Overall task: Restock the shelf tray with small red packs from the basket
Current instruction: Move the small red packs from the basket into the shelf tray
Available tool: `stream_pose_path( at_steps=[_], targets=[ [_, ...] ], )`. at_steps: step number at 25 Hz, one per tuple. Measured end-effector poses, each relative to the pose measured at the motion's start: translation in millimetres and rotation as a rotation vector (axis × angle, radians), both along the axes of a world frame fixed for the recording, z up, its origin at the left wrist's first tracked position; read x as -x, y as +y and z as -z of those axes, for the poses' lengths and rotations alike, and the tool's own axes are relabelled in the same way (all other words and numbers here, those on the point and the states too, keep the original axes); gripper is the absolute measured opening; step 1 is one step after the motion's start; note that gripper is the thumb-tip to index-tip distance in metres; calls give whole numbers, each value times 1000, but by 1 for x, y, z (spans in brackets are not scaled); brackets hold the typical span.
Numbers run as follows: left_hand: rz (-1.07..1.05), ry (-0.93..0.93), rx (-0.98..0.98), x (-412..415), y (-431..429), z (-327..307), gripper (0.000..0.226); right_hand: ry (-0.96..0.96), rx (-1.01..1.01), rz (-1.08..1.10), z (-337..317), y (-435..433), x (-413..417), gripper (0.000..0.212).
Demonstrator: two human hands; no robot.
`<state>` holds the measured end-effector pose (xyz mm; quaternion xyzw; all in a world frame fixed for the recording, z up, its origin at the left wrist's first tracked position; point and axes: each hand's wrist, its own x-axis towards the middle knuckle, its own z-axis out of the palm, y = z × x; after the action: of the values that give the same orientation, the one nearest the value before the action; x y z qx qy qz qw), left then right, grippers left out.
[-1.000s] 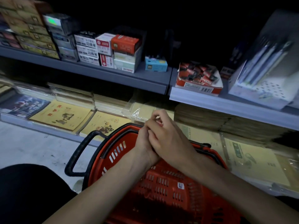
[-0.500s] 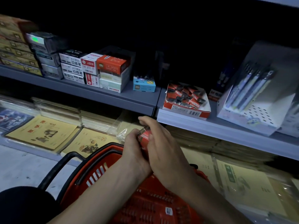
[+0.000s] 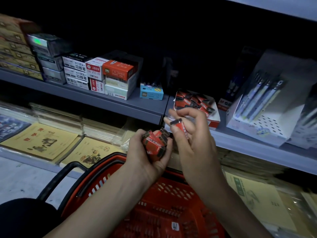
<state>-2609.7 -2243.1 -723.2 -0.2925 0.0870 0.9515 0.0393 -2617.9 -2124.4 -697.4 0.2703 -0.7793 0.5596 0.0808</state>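
Clutched spare red packs (image 3: 155, 143) in L hand (image 3: 145, 158); pinched one pack (image 3: 179, 125) w/ R hand (image 3: 193, 141), for tray (image 3: 215, 120) just beyond.

The packs (image 3: 155, 144) are red and black, the slotted basket (image 3: 103, 180) red, its handle (image 3: 51, 182) black, the shelf (image 3: 120, 104) grey.

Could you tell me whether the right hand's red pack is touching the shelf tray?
Apart: head view shows the red pack in the right hand, short of the shelf tray.

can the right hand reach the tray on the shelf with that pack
Probably yes: the right hand holds one pack just in front of the open-topped tray, with nothing between them.
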Motion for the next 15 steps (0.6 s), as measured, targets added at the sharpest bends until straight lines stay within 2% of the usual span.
stream_pose_path(
  at_steps=[2,7,9,12,15],
  targets=[
    [-19,-10,-17,-1,-2,-4,34,36,-39,87,-5,7,7,19],
    [-21,-19,-28,-2,-6,-8,34,-12,-136,272,-17,43,57,13],
    [-12,-12,-24,-3,-5,-9,33,68,-212,370,-24,49,77,13],
    [6,-12,-5,-4,-3,-13,29,286,-425,485,-35,41,113,23],
    [7,-15,13,-3,-2,-17,26,429,-610,509,-44,21,151,25]
  ],
)
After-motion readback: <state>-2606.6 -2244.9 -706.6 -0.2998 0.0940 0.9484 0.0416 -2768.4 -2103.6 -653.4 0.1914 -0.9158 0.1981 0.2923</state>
